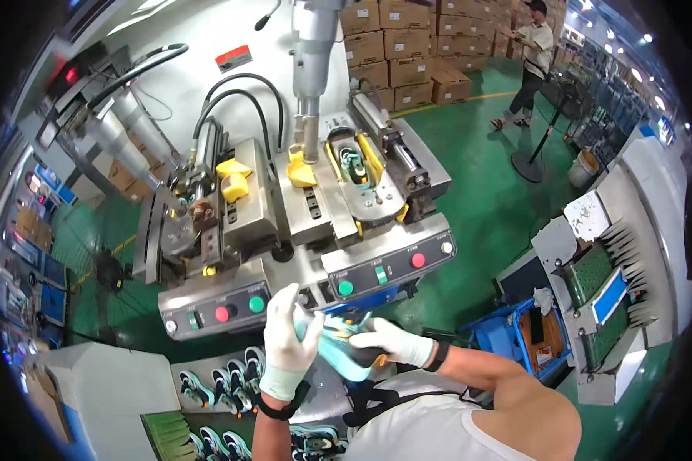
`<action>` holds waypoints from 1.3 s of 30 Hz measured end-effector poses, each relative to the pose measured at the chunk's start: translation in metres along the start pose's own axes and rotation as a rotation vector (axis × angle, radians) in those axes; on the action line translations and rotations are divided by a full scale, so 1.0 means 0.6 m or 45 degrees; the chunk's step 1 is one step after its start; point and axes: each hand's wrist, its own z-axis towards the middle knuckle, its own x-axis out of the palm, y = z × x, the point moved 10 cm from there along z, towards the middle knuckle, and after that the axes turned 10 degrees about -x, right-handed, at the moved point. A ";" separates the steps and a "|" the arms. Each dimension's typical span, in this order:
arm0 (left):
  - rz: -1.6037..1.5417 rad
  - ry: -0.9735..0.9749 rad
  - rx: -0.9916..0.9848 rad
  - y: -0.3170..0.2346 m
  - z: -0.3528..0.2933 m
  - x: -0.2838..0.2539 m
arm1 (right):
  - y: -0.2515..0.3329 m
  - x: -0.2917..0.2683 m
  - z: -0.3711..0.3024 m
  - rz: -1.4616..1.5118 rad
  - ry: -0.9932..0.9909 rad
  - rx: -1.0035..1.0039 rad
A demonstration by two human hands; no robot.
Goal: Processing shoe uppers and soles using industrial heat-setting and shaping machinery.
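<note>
A teal shoe [344, 355] with a dark, orange-edged part is held up in front of my body, at the front edge of the machine. My right hand [392, 343], in a white glove, closes around its right end. On the left, my gloved left hand [288, 342] has its fingers pointing up and its thumb against the shoe, with a pale part of it between them. Behind my hands stands a two-station metal press [300, 219]. In its right station, between yellow pads, sits another teal and black shoe [354, 167]. Yellow blocks [235, 183] are at the left station.
Control panels with coloured buttons [392, 265] line the machine's front. Several shoes [237, 380] stand on a rack at lower left. At right are a blue cart [507, 338] and a machine with bristle strips [630, 269]. Stacked cartons [407, 50] and a person [532, 61] are farther back.
</note>
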 end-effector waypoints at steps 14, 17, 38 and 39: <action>0.045 0.138 -0.636 0.286 0.543 0.592 | 0.276 -0.362 -0.139 0.451 -0.675 -0.692; 0.235 0.216 -0.765 0.303 0.556 0.676 | 0.275 -0.384 -0.157 0.536 -0.725 -0.691; -0.685 0.407 -1.155 0.200 -0.033 0.135 | 0.479 -0.439 0.546 -1.638 -0.565 -0.246; -0.582 0.409 -1.204 0.198 -0.069 0.121 | 0.460 -0.510 0.576 -1.826 -0.832 -0.304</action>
